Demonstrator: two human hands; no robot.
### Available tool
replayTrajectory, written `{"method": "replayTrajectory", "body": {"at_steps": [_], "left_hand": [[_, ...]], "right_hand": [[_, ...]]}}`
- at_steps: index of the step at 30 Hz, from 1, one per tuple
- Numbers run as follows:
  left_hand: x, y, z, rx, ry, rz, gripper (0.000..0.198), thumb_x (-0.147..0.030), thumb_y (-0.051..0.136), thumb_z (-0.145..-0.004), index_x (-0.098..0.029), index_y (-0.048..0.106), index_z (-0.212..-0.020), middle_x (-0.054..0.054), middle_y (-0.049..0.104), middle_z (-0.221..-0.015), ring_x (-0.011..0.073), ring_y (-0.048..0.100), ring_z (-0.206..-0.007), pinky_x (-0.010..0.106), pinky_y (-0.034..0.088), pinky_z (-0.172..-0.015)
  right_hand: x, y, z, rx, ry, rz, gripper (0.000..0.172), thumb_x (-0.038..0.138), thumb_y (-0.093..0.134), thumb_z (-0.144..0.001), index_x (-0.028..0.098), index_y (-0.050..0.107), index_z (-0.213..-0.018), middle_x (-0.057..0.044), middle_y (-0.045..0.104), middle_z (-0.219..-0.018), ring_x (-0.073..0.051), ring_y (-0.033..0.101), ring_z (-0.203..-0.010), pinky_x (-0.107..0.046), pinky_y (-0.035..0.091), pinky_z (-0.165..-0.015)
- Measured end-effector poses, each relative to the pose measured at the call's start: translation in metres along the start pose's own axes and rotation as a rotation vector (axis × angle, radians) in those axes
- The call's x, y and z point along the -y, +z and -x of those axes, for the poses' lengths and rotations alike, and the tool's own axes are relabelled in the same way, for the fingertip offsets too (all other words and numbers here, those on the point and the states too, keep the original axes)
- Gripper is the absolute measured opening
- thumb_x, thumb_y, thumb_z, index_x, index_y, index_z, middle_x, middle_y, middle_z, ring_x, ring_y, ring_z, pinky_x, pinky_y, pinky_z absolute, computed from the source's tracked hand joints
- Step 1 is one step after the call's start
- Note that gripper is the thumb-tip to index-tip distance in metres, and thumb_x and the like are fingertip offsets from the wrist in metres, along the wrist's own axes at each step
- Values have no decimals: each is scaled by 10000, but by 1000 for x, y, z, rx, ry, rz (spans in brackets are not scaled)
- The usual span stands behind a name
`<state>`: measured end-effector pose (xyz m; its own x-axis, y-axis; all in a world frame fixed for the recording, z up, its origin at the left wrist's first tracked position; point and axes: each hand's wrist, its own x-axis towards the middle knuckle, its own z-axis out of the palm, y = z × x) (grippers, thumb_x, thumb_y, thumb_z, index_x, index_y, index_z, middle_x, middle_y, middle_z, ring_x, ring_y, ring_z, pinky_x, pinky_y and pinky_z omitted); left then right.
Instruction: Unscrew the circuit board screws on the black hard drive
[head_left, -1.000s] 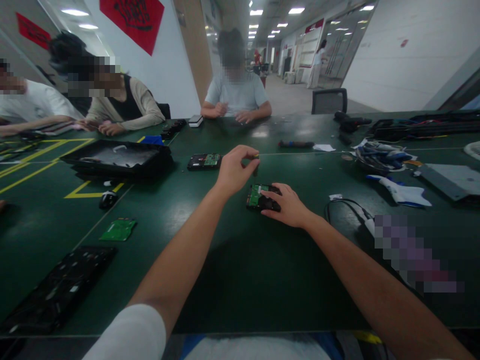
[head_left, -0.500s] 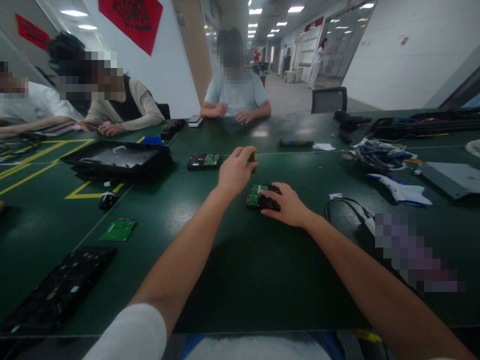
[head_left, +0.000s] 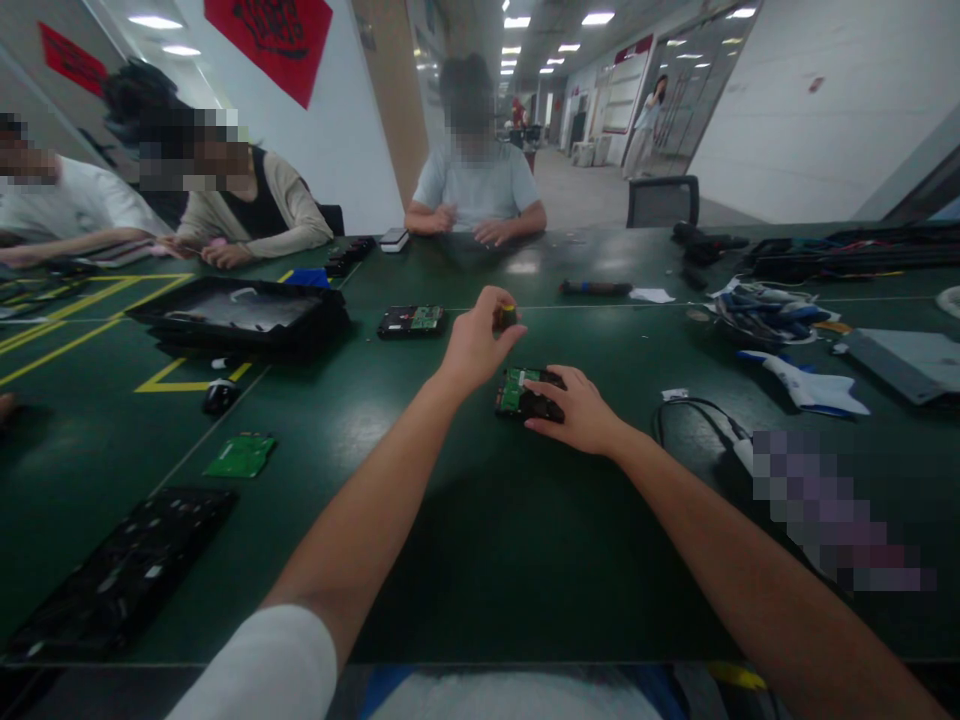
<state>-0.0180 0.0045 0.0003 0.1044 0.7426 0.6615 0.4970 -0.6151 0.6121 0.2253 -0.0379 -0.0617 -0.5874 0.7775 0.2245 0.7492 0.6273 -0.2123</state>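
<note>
My left hand (head_left: 480, 340) is raised just beyond a hard drive, its fingers closed around a short screwdriver (head_left: 509, 317) with a black and yellow handle. The tool's shaft cannot be made out. Below it on the table lies the hard drive (head_left: 513, 392), green circuit board facing up. My right hand (head_left: 576, 412) grips the drive's right end, thumb at the near edge and fingers over the top, hiding that part. Farther off to the left rests a second hard drive (head_left: 411, 321), its green board also upward.
On the left are a green circuit board (head_left: 241, 455), a black panel (head_left: 124, 570), a computer mouse (head_left: 220, 396) and a black tray (head_left: 238, 312). Cables (head_left: 701, 402), gloves (head_left: 806, 382) and a grey metal box (head_left: 904, 362) lie right. A person (head_left: 474, 185) sits opposite.
The fingers of my left hand have turned slightly around the screwdriver, showing more of its yellow top. My right hand keeps its place on the hard drive. The view has shifted a little.
</note>
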Motion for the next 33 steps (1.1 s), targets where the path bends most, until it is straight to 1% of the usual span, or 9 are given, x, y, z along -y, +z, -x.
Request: {"method": "replayTrajectory", "body": {"at_steps": [4,9,11,14,16,19,24,28,33], "left_hand": [[-3,-7,-3,6,44,-91,360,-107,734,-920,-265,661,-1236,60,737,-1190,194,727,-1027,331,606,-870],[-4,-7,-1,30,53,-164,373,-105,644,-987,-245,626,-1332,89,754,-1275,229,736,-1101,424,573,-1024],[-3,-4,1,32,27,-148,356,-193,677,-1005,-242,588,-1346,105,755,-1292,253,749,-1114,448,577,-1025],[0,1,3,5,1,-94,433,-298,815,-933,-254,549,-1273,100,763,-1263,273,756,-1134,451,586,-1012],[2,2,3,-19,-6,-62,461,-290,861,-893,-260,536,-1219,83,771,-1230,262,761,-1115,441,590,-1004],[2,1,2,-22,7,-46,403,-235,830,-914,-261,560,-1213,56,769,-1169,227,759,-1053,416,595,-984],[-2,-3,1,-52,103,-142,335,-162,767,-937,-259,684,-1246,78,679,-1256,225,682,-1152,390,595,-980],[0,-4,1,-57,94,-199,370,-124,702,-967,-249,691,-1315,85,703,-1258,234,688,-1157,416,584,-1017],[2,-2,1,-64,63,-183,379,-230,794,-941,-237,643,-1289,78,756,-1267,240,727,-1124,408,590,-983]], "right_hand": [[-2,2,-1,5,1,-4,746,719,676,-952,325,589,-1579,-179,437,-1625,-449,405,-1501,-665,390,-1202],[-4,5,-1,-12,-10,-7,745,714,681,-949,317,598,-1574,-187,442,-1617,-447,408,-1498,-657,383,-1209],[-3,4,-1,-5,-8,-8,741,712,673,-955,321,590,-1579,-187,438,-1620,-447,403,-1503,-660,396,-1199],[-2,2,-1,-4,-6,-1,735,702,673,-959,319,589,-1580,-189,436,-1618,-444,401,-1506,-662,399,-1196],[-1,2,-1,-9,-7,4,736,691,683,-957,308,591,-1580,-193,440,-1610,-439,406,-1502,-656,395,-1203],[-2,2,-1,-16,-11,1,734,686,688,-956,305,593,-1577,-191,443,-1608,-433,413,-1496,-649,394,-1206],[-2,4,-1,-17,-11,-4,729,692,682,-958,308,600,-1571,-189,448,-1612,-443,407,-1501,-653,388,-1208],[-2,3,-1,1,0,-1,740,705,678,-955,317,592,-1579,-180,438,-1625,-446,402,-1506,-658,381,-1213],[-2,3,-1,-5,-4,-12,732,727,670,-951,333,604,-1564,-175,442,-1628,-450,396,-1507,-676,395,-1191]]}}
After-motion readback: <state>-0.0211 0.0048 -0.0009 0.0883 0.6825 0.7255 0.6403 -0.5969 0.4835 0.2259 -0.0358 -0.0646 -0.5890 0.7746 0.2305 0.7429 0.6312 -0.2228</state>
